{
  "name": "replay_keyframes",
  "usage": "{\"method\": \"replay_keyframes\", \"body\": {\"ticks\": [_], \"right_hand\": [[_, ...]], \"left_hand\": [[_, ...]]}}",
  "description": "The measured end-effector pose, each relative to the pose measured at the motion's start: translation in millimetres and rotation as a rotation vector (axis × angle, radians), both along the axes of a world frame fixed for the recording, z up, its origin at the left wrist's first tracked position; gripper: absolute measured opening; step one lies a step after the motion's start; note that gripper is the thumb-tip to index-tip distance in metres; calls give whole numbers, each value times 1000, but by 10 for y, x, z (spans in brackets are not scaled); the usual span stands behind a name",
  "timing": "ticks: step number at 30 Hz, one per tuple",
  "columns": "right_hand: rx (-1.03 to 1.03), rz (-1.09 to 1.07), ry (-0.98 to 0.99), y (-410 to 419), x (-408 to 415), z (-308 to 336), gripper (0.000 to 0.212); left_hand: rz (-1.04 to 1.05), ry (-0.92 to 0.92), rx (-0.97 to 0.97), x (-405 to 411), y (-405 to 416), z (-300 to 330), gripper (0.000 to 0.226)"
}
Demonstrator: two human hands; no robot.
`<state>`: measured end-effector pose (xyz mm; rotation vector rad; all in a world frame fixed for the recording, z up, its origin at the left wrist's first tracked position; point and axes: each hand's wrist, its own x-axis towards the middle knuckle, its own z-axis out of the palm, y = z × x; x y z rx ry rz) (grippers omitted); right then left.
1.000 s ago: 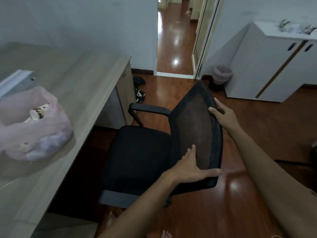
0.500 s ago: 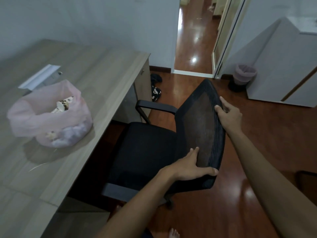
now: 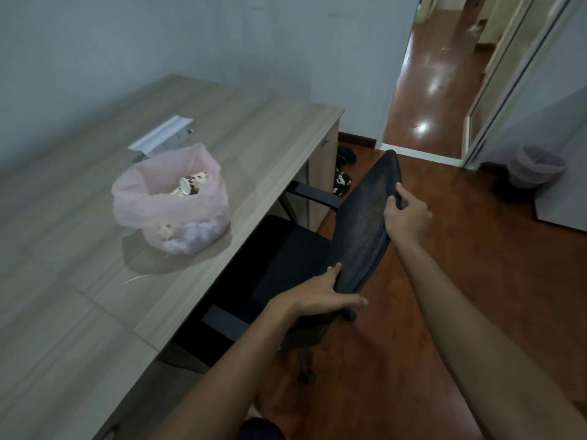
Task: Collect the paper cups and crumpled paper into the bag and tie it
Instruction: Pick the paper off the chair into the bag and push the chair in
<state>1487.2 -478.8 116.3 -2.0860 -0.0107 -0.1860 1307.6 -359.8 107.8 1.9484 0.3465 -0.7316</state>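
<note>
A pink plastic bag (image 3: pixel 203 214) stands open on the wooden desk (image 3: pixel 260 134), untied. Inside it I see paper cups (image 3: pixel 190 184) near the top and crumpled white paper (image 3: pixel 193 238) showing through the bottom. Both hands are off the bag, on a black mesh office chair (image 3: pixel 362 230) to the right of the desk. My left hand (image 3: pixel 317 296) grips the lower edge of the chair's backrest. My right hand (image 3: pixel 405 214) grips its upper right edge.
A white strip-like object (image 3: pixel 160 133) lies on the desk behind the bag. The chair's seat is partly under the desk. A lined waste bin (image 3: pixel 536 168) stands by a white cabinet at the right. Shoes (image 3: pixel 343 182) lie on the wooden floor near the doorway.
The chair has been pushed in toward the desk, its seat now partly under the top. My view has swung left, bringing the bag nearer the middle. Both hands stay on the backrest.
</note>
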Motion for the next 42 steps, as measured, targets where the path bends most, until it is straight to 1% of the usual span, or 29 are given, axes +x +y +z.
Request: {"method": "replay_keyframes", "body": {"ticks": [2, 6, 10, 12, 16, 21, 26, 28, 30, 33, 35, 38, 40, 42], "right_hand": [[19, 13, -6, 226, 6, -10, 40], [37, 34, -9, 684, 34, -37, 41], [64, 44, -2, 1129, 42, -43, 41], [74, 33, 12, 1245, 119, -51, 41], [20, 5, -16, 1246, 239, -115, 42], [38, -6, -14, 1267, 234, -108, 42], [-4, 0, -19, 1228, 238, -97, 43], [-60, 26, -30, 1232, 235, -119, 45], [-169, 56, -27, 1230, 251, -105, 48], [-479, 122, -11, 1261, 258, -14, 58], [-598, 177, -11, 1353, 236, 58, 63], [-651, 289, -93, 1674, 141, 82, 62], [-593, 424, -101, 1984, 18, 100, 57], [-537, 546, -23, 2289, -137, 132, 57]], "left_hand": [[42, 16, 15, -5, 154, 21, 122], [176, 15, -28, -48, 589, 49, 113], [268, -9, -11, -41, 999, 63, 112], [267, -23, -15, 23, 1094, 82, 107], [158, -14, -20, 141, 1148, 79, 106], [182, -30, -53, 146, 1181, -2, 111], [150, -45, -47, 152, 1218, -7, 104], [136, -56, -40, 155, 1246, -28, 104], [122, -64, -42, 166, 1284, -40, 106], [122, -104, -68, 147, 1425, -9, 111], [199, -155, -80, 132, 1622, -3, 111], [431, -288, -21, 146, 2033, 19, 106], [578, -399, 32, 170, 2334, 61, 90], [693, -509, 115, 204, 2635, 122, 62]]}}
